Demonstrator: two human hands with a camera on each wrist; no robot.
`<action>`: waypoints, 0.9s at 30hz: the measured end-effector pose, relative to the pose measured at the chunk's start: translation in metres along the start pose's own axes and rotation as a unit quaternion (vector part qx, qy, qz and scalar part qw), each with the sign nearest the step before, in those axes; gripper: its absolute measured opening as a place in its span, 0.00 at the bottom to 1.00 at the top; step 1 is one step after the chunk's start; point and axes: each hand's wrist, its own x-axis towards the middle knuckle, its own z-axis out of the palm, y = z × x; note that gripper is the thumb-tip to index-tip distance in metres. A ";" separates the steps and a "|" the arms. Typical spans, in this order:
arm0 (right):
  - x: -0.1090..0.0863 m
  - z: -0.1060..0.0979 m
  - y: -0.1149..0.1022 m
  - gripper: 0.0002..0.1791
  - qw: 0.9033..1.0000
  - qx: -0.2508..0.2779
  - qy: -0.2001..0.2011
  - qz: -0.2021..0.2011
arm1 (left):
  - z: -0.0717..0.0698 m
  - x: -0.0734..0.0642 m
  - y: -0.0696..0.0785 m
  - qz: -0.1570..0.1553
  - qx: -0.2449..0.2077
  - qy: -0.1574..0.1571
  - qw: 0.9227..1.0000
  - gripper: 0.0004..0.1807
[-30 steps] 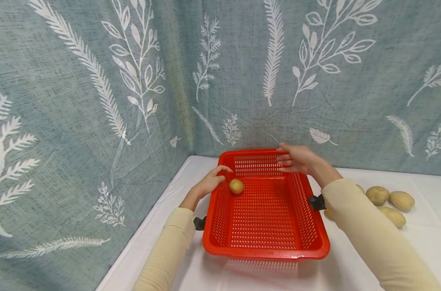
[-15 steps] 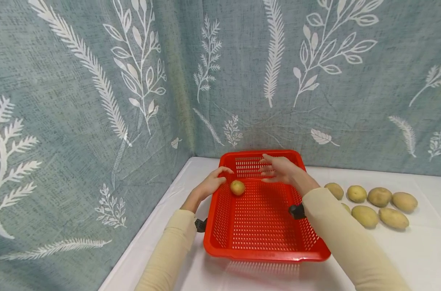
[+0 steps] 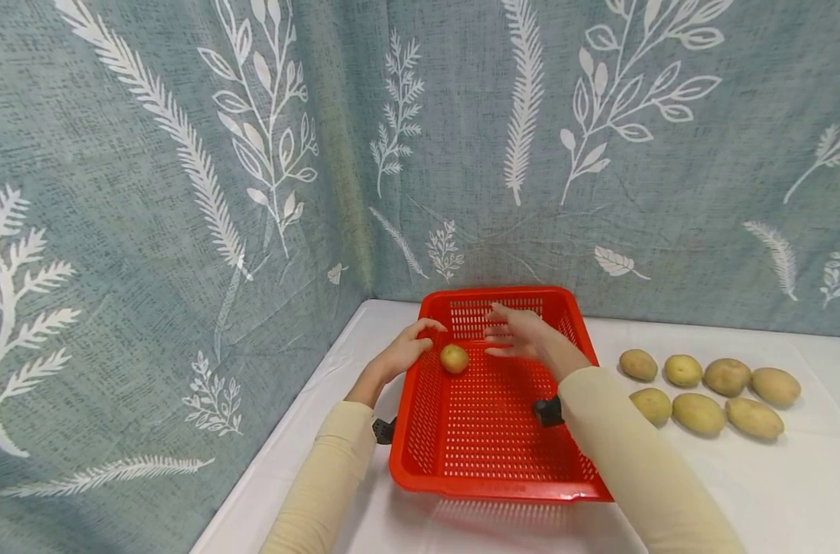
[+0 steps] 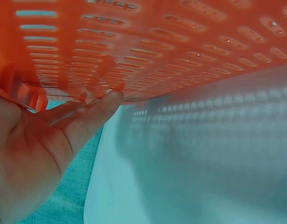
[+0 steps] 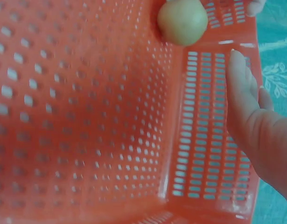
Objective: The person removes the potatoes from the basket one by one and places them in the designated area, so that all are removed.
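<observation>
A red perforated plastic basket (image 3: 506, 486) stands on the white table. One small yellow-brown potato (image 3: 454, 358) lies inside it, by the left wall. At the left rim is my left hand (image 3: 401, 352); the index finger and thumb reach over the edge, close to the potato. In the left wrist view, straight fingers (image 4: 94, 116) lie along the outer wall. My right hand (image 3: 520, 335), holding nothing, is over the far part of the basket with its fingers extended toward the potato. The right wrist view shows this hand beside the far slotted wall and the potato (image 5: 182, 21).
Several more potatoes (image 3: 698, 414) lie in two rows on the table (image 3: 801, 485) to the right of the basket. A blue-green cloth (image 3: 489, 246) with white leaf prints hangs behind and along the left side. Dark wrist straps (image 3: 548, 412) show under the sleeves.
My right hand has moved left and slightly down, from the basket's far right corner to over its inside, uncovering the potatoes on the right. My left hand stays at the rim.
</observation>
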 end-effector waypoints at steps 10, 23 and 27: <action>0.010 0.010 0.008 0.29 1.000 0.012 0.001 0.000 | -0.001 0.000 -0.001 0.003 -0.001 -0.001 1.000 0.21; 0.022 0.013 0.026 0.29 0.998 -0.023 0.057 -0.001 | 0.000 0.002 0.003 0.003 0.001 0.005 1.000 0.21; 0.023 0.019 0.033 0.30 0.998 -0.044 0.046 -0.005 | 0.002 0.000 -0.001 0.001 -0.003 0.009 1.000 0.20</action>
